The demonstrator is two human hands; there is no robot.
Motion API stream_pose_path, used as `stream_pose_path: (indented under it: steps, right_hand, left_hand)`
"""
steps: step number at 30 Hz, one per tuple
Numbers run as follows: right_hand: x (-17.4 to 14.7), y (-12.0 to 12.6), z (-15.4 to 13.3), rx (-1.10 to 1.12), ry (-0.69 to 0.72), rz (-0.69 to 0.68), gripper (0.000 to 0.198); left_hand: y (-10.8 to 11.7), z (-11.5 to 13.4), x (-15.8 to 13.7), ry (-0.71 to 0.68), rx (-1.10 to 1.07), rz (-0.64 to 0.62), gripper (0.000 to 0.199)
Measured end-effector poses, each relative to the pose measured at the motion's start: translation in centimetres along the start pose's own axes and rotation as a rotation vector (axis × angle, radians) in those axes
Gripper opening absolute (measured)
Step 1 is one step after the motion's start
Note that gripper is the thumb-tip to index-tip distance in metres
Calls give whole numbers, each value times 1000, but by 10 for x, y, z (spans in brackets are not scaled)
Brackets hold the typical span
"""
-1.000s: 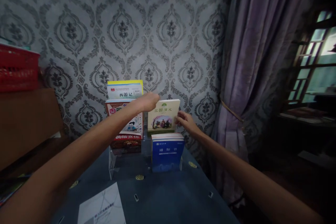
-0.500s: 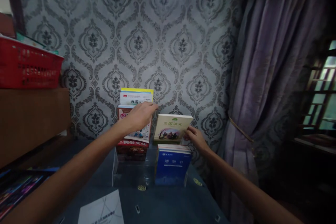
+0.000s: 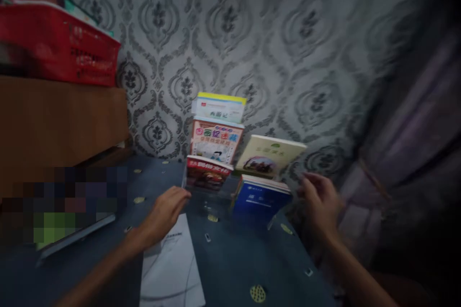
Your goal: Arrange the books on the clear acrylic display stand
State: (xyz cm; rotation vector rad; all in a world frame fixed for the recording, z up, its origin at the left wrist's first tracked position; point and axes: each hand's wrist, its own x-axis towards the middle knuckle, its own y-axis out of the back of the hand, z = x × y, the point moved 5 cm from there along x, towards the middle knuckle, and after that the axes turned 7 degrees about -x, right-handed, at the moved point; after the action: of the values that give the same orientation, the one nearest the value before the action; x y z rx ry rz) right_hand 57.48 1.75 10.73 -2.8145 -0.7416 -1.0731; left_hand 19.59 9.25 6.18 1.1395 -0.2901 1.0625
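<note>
Several books stand upright in a clear stand (image 3: 212, 199) on the dark table. On its left side, a white-and-yellow book (image 3: 220, 108) is at the back, a colourful picture-puzzle book (image 3: 217, 140) before it, and a dark red book (image 3: 209, 174) in front. A cream book (image 3: 271, 154) leans behind a blue book (image 3: 262, 200) on the right side. My left hand (image 3: 163, 213), empty with fingers loosely stretched, hovers over a white booklet (image 3: 173, 268) lying flat. Right of the cream book, apart from it, my right hand (image 3: 321, 201) is slightly blurred, its fingers half curled and holding nothing visible.
At the left, a red plastic basket (image 3: 72, 48) rests on a brown box (image 3: 65, 120). A pixelated patch hides part of a flat item (image 3: 79, 235) on the table (image 3: 230, 264). Patterned wallpaper (image 3: 230, 24) is behind the books, and a purple curtain (image 3: 403, 120) hangs at the right.
My left hand has come down from the left books toward the white booklet. My right hand has let go of the cream book and moved right. The view has tilted down and left.
</note>
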Motion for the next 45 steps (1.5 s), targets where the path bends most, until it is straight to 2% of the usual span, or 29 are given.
stream_pose_path:
  steps: [1, 2, 4, 7, 9, 10, 13, 16, 21, 25, 30, 33, 36, 38, 41, 43, 45]
  right_hand:
    - [-25, -2, -3, -12, 40, -19, 33]
    - [-51, -10, -6, -16, 68, -123, 32]
    - [-109, -37, -9, -29, 103, -428, 30]
    - [-191, -87, -15, -49, 202, -865, 30]
    - [-230, -119, -18, -50, 285, -1026, 32]
    - [-243, -133, -17, -67, 318, -1053, 33]
    - [-267, -165, -8, -216, 384, -1033, 40]
    - [-284, -179, -6, -342, 506, -1026, 41]
    - [-296, -178, -12, -416, 683, -996, 40]
    - [-298, -180, -6, -453, 745, -948, 42]
    - [-300, -186, 5, -450, 791, -873, 43]
    - [-301, -189, 11, -453, 826, -858, 44]
    - [-303, -191, 17, -454, 856, -833, 45]
    - [-303, -192, 20, -451, 852, -800, 46]
    - [-305, -193, 23, -447, 828, -781, 46]
    - [-305, -194, 25, -446, 811, -788, 45]
    - [-303, -194, 24, -439, 799, -800, 44]
  left_hand:
    - [-8, -10, -22, 59, -4, -17, 23]
    - [-14, -19, -42, 119, -1, -34, 23]
    - [-21, -35, -75, 211, 23, -60, 23]
    - [-18, -54, -105, 299, 62, -62, 26]
    - [-12, -67, -117, 377, 94, -46, 28]
    - [-9, -74, -121, 425, 116, -40, 29]
    - [-7, -91, -130, 539, 179, -63, 31]
    - [-12, -95, -132, 549, 195, -122, 35]
    - [-15, -85, -125, 581, 256, -197, 36]
    - [-15, -81, -122, 618, 280, -272, 32]
    - [-12, -80, -122, 630, 307, -282, 26]
    - [7, -75, -115, 572, 402, -194, 25]
    - [46, -72, -107, 559, 636, -37, 30]
    - [75, -74, -108, 632, 810, 44, 35]
    - [109, -84, -120, 825, 984, 94, 44]
    - [120, -91, -129, 923, 1018, 82, 51]
    - [123, -96, -134, 944, 1030, 37, 53]
